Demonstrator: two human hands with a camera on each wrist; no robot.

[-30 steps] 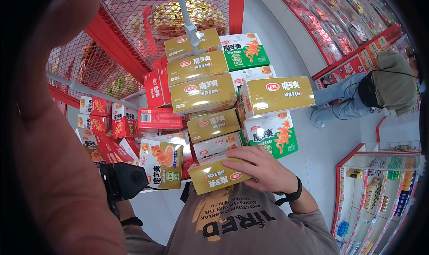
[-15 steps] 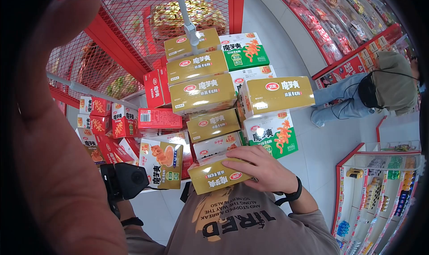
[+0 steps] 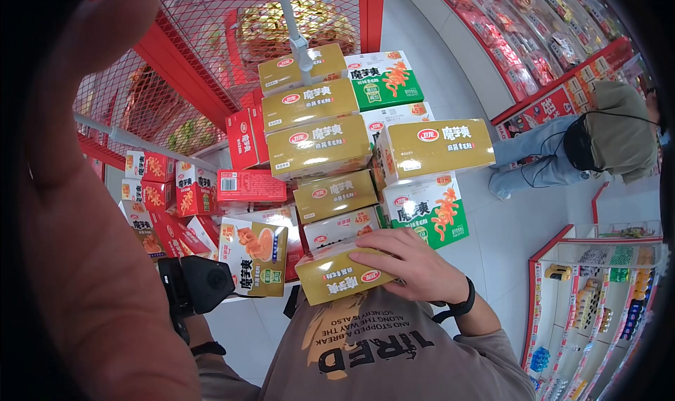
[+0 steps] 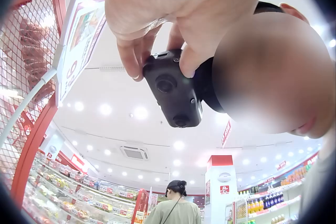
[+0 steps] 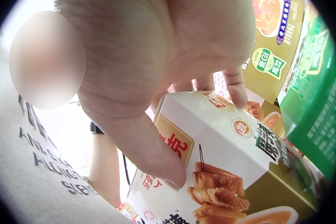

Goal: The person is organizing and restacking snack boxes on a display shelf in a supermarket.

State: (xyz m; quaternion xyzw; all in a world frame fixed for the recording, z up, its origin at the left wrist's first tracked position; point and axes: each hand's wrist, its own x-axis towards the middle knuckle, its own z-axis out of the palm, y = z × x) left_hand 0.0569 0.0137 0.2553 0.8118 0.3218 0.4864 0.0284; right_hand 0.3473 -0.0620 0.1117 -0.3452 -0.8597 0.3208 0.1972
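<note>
My left hand (image 3: 105, 260) looms very large along the left of the head view. In the left wrist view its thumb and fingers pinch a small black camera (image 4: 173, 95) worn at the head. A gold and white snack box (image 3: 334, 281) sits against the front of the shirt. My right hand (image 3: 415, 264) grips it from above at one end. The right wrist view has the thumb on one printed white face, with fingers over the far edge. Beside that box stand another gold box (image 3: 337, 196) and a white and green box (image 3: 432, 215).
More gold boxes (image 3: 320, 148) are stacked beyond, with red boxes (image 3: 252, 186) to their left. A red mesh rack (image 3: 190, 21) and a pale pole (image 3: 292, 21) rise behind. Shelves (image 3: 590, 302) line the right, and another person (image 3: 612, 137) stands in the aisle.
</note>
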